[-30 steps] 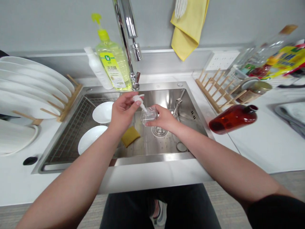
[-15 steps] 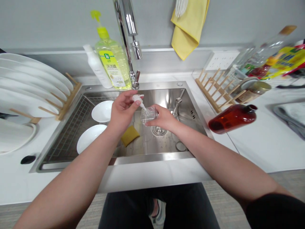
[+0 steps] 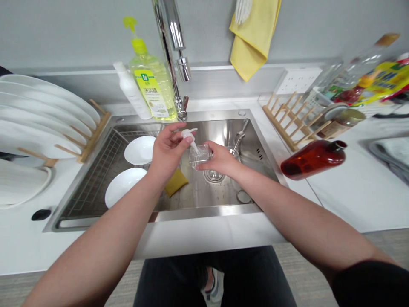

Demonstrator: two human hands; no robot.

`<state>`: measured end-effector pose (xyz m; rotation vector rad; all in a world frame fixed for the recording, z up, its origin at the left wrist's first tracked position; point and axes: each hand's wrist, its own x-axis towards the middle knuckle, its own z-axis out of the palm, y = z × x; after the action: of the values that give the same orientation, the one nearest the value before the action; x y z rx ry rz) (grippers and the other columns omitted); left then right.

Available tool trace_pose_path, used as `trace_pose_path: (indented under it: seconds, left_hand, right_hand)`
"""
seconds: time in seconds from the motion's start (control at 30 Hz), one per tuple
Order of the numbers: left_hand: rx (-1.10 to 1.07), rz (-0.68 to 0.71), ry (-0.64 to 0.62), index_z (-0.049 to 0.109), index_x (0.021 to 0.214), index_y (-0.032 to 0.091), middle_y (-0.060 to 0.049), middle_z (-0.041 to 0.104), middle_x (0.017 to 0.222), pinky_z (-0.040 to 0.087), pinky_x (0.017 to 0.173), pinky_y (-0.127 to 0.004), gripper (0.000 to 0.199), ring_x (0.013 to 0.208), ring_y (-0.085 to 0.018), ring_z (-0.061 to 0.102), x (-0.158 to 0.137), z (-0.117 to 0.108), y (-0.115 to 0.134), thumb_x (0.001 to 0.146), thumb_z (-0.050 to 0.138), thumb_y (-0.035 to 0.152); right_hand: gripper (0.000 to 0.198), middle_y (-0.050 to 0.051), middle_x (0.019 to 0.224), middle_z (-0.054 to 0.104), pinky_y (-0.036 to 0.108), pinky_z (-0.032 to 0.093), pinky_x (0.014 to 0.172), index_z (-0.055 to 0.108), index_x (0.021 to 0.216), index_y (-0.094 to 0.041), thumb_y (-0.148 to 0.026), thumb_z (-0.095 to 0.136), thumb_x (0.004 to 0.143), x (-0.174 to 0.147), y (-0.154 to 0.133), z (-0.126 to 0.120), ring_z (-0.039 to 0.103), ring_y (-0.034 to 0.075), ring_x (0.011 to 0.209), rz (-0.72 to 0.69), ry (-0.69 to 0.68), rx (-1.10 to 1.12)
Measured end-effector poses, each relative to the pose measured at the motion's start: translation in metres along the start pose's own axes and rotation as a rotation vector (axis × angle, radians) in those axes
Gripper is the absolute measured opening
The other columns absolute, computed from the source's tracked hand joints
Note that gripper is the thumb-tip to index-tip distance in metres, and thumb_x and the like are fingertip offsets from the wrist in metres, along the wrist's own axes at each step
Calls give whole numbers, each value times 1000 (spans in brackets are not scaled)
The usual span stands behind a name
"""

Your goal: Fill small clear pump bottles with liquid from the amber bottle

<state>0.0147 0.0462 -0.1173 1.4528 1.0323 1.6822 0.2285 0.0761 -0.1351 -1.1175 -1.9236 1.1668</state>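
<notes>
Sink (image 3: 207, 212) in the tabletop (image 3: 204, 233) before me. Over it: pump cap (image 3: 188, 135) in my left fingers (image 3: 175, 126), small container (image 3: 198, 158) just right of it in my right fingers (image 3: 207, 165). In the sink, left: two bowls (image 3: 123, 187), one behind the other; sponge (image 3: 176, 183) to their right, drain (image 3: 214, 175) farther right. Behind: faucet (image 3: 183, 68), soap bottle (image 3: 155, 96) to its left. Plates (image 3: 41, 115) in a rack (image 3: 95, 138), left of sink; right, another bottle (image 3: 311, 160), second rack (image 3: 279, 128) behind it.

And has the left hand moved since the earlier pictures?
Yes, slightly: against the faucet, the left hand has shifted a little to the right.
</notes>
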Motion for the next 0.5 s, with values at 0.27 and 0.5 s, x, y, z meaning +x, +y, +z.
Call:
trace_pose_path:
  seconds: [0.27,0.5]
  left_hand:
    - [-18,-24,21,75,134,27,-5,91,108,72,101,-40,64,113,-28,89,1,0,-1,84,105,53]
    - [6,16,42,71,139,29,-3,91,104,71,108,-45,69,117,-30,89,2,1,-1,86,103,59]
  right_hand:
    - [66,-1,106,82,37,58,90,73,117,-25,-35,107,62,-1,0,2,76,25,97,1,-25,58]
    - [66,-2,106,81,37,57,89,73,118,-26,-36,107,62,-1,-1,0,76,26,98,8,-17,1]
